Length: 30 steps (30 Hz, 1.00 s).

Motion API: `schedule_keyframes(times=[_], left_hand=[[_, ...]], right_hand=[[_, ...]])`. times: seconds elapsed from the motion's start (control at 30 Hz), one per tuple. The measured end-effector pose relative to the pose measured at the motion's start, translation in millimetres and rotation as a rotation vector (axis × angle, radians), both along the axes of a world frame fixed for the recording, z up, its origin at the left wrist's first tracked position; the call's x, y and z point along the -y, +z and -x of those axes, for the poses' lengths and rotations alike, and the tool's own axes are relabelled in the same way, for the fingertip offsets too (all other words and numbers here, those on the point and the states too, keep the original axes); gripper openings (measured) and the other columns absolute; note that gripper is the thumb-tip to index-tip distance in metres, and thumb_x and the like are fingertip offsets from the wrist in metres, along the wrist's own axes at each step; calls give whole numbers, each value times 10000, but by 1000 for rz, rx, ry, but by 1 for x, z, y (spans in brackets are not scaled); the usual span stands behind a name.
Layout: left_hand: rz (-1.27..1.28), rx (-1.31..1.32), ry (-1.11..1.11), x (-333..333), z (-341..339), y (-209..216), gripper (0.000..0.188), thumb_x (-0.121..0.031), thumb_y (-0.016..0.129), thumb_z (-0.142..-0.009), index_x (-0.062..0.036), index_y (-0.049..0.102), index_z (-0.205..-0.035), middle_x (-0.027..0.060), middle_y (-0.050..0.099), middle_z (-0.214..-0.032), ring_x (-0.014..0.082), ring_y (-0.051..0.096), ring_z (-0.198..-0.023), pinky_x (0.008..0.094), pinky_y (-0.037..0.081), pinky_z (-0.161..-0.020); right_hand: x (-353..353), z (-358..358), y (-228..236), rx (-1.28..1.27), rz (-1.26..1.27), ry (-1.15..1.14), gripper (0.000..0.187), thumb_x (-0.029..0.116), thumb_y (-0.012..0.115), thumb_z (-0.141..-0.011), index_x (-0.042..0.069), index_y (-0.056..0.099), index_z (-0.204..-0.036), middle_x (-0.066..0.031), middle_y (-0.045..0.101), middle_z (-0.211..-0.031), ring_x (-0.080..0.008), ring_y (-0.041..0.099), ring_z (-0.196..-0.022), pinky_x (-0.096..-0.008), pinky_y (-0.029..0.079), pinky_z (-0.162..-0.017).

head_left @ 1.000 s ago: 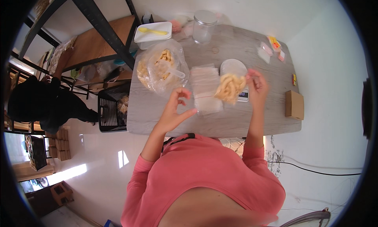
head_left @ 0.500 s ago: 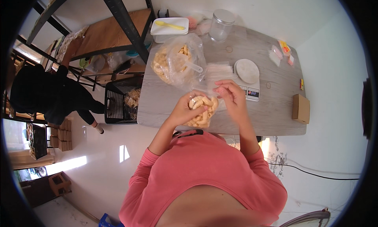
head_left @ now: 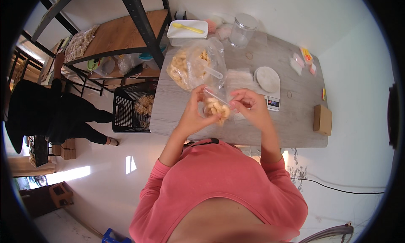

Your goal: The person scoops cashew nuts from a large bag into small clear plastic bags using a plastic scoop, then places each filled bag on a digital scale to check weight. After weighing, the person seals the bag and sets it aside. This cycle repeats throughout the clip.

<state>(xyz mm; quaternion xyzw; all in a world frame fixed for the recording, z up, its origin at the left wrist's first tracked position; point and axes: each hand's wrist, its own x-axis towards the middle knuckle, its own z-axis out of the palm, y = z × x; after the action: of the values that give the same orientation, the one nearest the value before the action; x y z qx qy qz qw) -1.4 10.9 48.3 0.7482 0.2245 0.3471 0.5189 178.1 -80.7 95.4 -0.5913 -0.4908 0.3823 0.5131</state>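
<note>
A small clear plastic bag (head_left: 216, 108) of pale yellow, curled snack pieces hangs between my hands over the table's near edge. My left hand (head_left: 195, 112) grips its left side, with fingers at the top corner and thumb lower down. At the bag's upper right corner, my right hand (head_left: 249, 108) pinches the edge between thumb and fingers. The mouth of the bag is stretched in a straight slanting line. Just beyond stands a large open clear bag (head_left: 182, 70) of the same snacks, with a white scoop (head_left: 214, 72) in it. Flat empty plastic bags (head_left: 239, 80) lie beside a white kitchen scale (head_left: 268, 80).
At the table's (head_left: 295, 127) back are a lidded jar (head_left: 243, 31) and a white container (head_left: 187, 30) with a yellow spoon. A cardboard box (head_left: 322, 120) sits at the right edge. Left are a black crate (head_left: 126, 110), metal shelving (head_left: 141, 25) and another person (head_left: 55, 110) in black.
My right hand has come down onto the bag's corner, and my left fingers now hold the opposite top corner. The bag's mouth is pulled straight. The other person has shifted.
</note>
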Motion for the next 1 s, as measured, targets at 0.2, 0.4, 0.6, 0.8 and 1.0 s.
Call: schedule_keyframes(times=[0.2,0.4,0.6,0.8,1.0], left_hand=[[-36,101,167,13,-19,-11,1140,-225,851,-482,17,147,-1347,206,361,-1231,292,428,-1124,378,360,-944],[26,115,138,12,-17,-18,1071,-172,821,-490,-2,171,-1325,178,398,-1155,264,449,-1064,358,374,-914],[-100,144,174,8,-16,-20,930,-167,813,-497,-19,304,-1260,145,436,-1119,247,471,-1010,353,391,-875],[-362,2,251,6,-12,-13,803,-212,796,-502,-49,405,-1184,111,498,-1052,285,485,-963,384,365,-844],[-551,-75,295,5,-13,-11,753,-240,784,-511,-66,431,-1154,88,518,-1034,298,483,-960,391,347,-840]], right_hand=[[2,32,-5,72,-92,-92,153,-4,612,-800,-9,604,-953,-42,635,-785,-83,608,-713,-194,482,-552],[-2,35,-1,111,-149,-65,109,17,597,-802,2,631,-905,-66,621,-842,-121,603,-730,-222,492,-574],[-8,21,13,271,-132,75,124,51,604,-782,16,646,-893,-101,564,-1049,-173,573,-811,-255,492,-620],[-16,16,14,687,-100,119,140,114,659,-731,49,668,-854,-135,522,-1191,-278,528,-1042,-335,456,-829],[-26,17,12,884,-65,264,147,163,686,-694,63,671,-800,-144,537,-1193,-307,466,-1157,-368,408,-917]])
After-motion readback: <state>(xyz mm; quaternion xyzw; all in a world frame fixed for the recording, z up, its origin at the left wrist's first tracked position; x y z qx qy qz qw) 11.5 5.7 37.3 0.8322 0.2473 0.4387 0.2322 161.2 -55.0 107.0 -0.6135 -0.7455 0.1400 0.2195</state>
